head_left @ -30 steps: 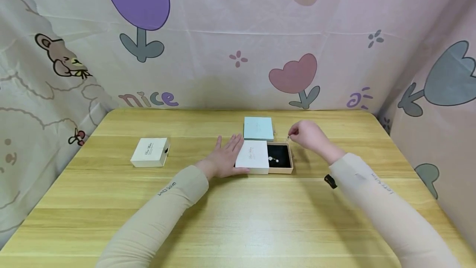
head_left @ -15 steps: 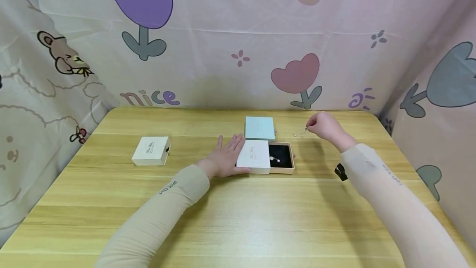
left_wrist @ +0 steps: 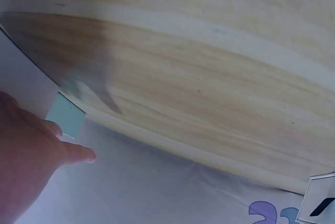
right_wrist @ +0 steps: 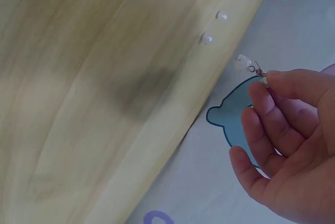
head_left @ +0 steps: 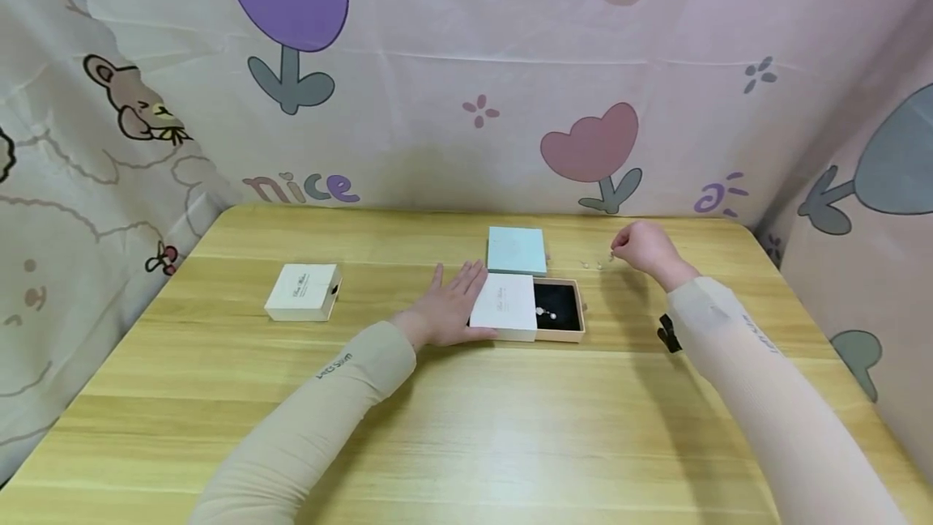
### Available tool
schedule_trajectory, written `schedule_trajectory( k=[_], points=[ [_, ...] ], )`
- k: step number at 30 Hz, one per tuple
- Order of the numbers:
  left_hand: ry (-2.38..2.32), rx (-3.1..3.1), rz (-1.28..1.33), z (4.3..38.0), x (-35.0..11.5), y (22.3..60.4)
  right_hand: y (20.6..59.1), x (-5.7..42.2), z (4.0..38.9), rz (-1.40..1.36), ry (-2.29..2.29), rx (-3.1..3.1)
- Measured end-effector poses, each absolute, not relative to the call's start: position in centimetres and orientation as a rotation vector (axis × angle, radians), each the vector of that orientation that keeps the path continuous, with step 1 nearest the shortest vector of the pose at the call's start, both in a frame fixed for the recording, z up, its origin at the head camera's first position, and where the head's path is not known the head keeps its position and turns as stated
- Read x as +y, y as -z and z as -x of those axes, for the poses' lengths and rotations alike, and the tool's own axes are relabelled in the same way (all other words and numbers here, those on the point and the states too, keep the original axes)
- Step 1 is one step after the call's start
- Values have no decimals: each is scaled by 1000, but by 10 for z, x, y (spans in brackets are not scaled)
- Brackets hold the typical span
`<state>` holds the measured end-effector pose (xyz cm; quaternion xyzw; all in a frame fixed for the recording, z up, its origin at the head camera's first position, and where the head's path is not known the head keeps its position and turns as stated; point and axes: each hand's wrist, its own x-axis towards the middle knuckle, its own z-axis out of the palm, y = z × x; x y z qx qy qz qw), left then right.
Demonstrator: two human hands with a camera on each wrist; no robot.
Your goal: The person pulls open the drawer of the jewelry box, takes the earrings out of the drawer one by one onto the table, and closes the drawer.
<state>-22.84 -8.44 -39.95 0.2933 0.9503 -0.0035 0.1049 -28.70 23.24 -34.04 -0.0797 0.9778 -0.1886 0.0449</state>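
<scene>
My left hand rests with its fingers spread on a white sleeve box. The box's drawer is pulled out to the right; its black lining carries a small pearl jewelry piece. Above the back right of the table, my right hand pinches a tiny earring between thumb and index finger. In the right wrist view, this earring dangles a clear, whitish drop from metal links. Two pearl-like pieces lie on the tabletop beside it, a nearer one and a farther one.
Directly behind the white sleeve box lies a flat light-blue box. Farther left stands a second, closed white box. The wooden table backs onto a printed cloth.
My right hand has moved right, away from the opened box, still pinching the earring. The small pieces on the table have come into sight. My left hand has stayed on the white box.
</scene>
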Motion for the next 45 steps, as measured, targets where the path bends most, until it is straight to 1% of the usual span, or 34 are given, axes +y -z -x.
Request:
schedule_trajectory(
  k=[6,16,25,36,45],
  points=[
    [15,2807,-860,228,-83,400,345,234,293,177,648,3027],
    [12,2797,-838,225,-83,395,361,244,298,87,583,2965],
    [-1,2788,-852,226,-82,395,364,241,297,130,593,2965],
    [-14,2793,-845,226,-83,395,370,251,298,152,479,2931],
    [-5,2785,-834,227,-83,396,373,255,297,168,472,2937]
  ],
)
